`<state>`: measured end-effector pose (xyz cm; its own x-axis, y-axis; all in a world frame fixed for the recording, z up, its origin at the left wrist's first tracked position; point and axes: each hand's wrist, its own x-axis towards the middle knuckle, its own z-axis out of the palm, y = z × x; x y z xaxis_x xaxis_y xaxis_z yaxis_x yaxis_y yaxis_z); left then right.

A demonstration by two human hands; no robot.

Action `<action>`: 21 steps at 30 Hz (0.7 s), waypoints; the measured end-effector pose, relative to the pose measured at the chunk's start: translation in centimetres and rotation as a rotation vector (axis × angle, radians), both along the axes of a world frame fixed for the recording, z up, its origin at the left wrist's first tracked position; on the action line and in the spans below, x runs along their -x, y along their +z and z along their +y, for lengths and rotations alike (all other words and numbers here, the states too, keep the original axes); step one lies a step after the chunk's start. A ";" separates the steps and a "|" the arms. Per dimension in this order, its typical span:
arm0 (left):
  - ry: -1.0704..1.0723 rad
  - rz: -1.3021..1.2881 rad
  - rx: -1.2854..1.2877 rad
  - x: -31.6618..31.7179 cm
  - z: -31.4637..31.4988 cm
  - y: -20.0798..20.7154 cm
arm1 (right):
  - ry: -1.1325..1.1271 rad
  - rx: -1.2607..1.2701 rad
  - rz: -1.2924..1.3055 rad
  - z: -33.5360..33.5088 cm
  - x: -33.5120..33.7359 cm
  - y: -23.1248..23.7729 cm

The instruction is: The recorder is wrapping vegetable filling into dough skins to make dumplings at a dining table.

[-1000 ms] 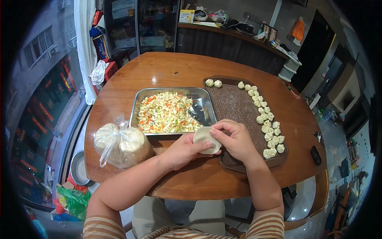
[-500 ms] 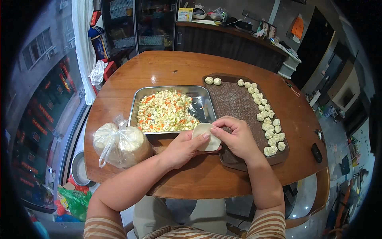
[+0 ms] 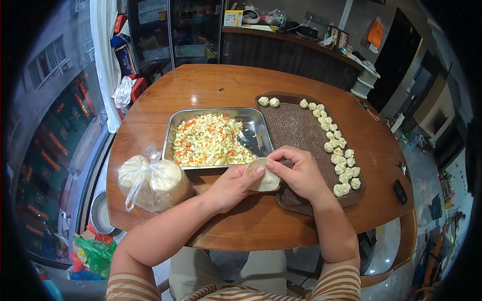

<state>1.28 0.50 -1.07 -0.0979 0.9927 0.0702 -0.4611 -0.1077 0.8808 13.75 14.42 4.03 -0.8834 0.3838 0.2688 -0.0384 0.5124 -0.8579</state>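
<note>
A round, pale dumpling wrapper [image 3: 262,179] is held up between both hands, just in front of the filling tray. My left hand [image 3: 232,186] has its thumb on the wrapper's face and its fingers behind it. My right hand [image 3: 296,173] pinches the upper right edge. Just beyond is a steel tray [image 3: 257,131] holding chopped filling [image 3: 211,140] of pale, green and orange bits. To the right, a brown patterned tray [image 3: 291,125] carries several pleated dumplings [image 3: 337,159] along its right side and two dumplings [image 3: 268,102] at its far left corner.
A knotted clear plastic bag [image 3: 150,180] of pale dough rounds sits left on the wooden table [image 3: 201,85]. A dark oblong object [image 3: 399,191] lies near the right edge. A metal basin [image 3: 102,213] and a green bag [image 3: 95,256] are low at the left.
Almost nothing differs. The wrapper and both hands have shifted very slightly to the right, with the same grip.
</note>
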 end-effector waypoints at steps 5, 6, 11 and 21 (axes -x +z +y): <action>0.001 0.011 0.003 0.0 0.0 -0.3 | -0.007 -0.074 0.064 0.2 0.1 -0.4; -0.001 0.017 0.001 -0.1 0.0 -0.2 | -0.007 -0.073 0.067 0.2 0.1 -0.4; -0.021 0.079 -0.022 -0.2 -0.2 0.3 | -0.010 -0.060 0.044 0.1 0.1 -0.2; -0.024 -0.004 0.021 0.0 0.0 0.3 | -0.014 -0.021 -0.027 0.0 -0.1 0.2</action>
<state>1.31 0.48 -0.79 -0.0746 0.9960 0.0490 -0.4671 -0.0783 0.8808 13.82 14.47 4.20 -0.8854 0.3903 0.2525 -0.0079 0.5304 -0.8477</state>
